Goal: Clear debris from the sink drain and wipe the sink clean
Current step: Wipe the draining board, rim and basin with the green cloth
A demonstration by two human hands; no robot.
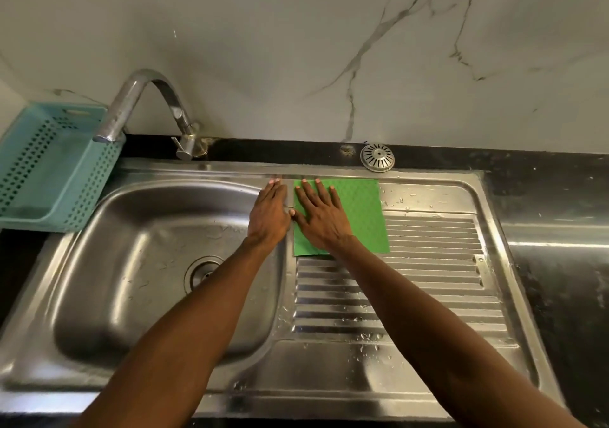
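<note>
My right hand [321,218] lies flat and spread on the cloth [359,216], left hand [268,216] flat alongside, empty; the drain [201,271] sits down-left of both, nearer the left.

1. A pale marble-look wall [296,48] fills the upper half, crossed by grey veins that run down from its top right corner.
2. A black speckled countertop [553,203] runs along the foot of the wall and widens toward the right edge.
3. A teal perforated plastic basket [49,170] sits at the countertop's left edge, against the wall.
4. Soft light from above leaves bright streaks on the glossy countertop at the right.
</note>
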